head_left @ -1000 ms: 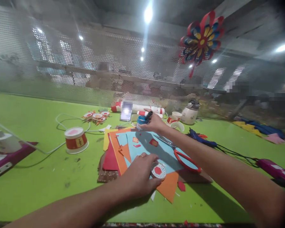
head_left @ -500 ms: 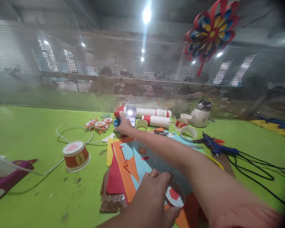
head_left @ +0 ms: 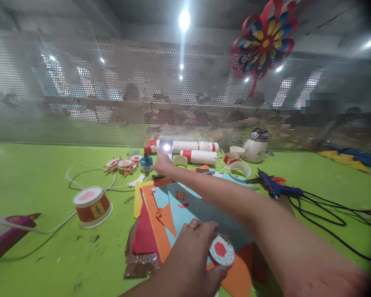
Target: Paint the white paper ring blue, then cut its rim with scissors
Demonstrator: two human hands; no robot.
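Note:
My left hand [head_left: 194, 251] is closed around the edge of a round disc [head_left: 221, 250] with a patterned rim and a red hexagon at its centre, low in the view. My right arm crosses above it, and my right hand [head_left: 163, 163] reaches to the far part of the table, in front of a phone [head_left: 167, 147] with a lit screen. Just left of that hand stands a blue bottle with a dark top [head_left: 146, 163]. The fingers of my right hand are small and partly hidden. Coloured sheets [head_left: 185, 206] lie beneath my arm.
A red and white paper cup [head_left: 92, 207] sits upside down at left near a white cable. White tubes with red bands [head_left: 200, 157], paper rings [head_left: 240, 170] and a pale kettle-like container [head_left: 256, 145] stand behind. A blue glue gun [head_left: 276, 185] with black cords lies right.
My right hand has moved off the blue bottle's top, slightly right toward the phone. The disc in my left hand now faces the camera more. The whole view has shifted a little.

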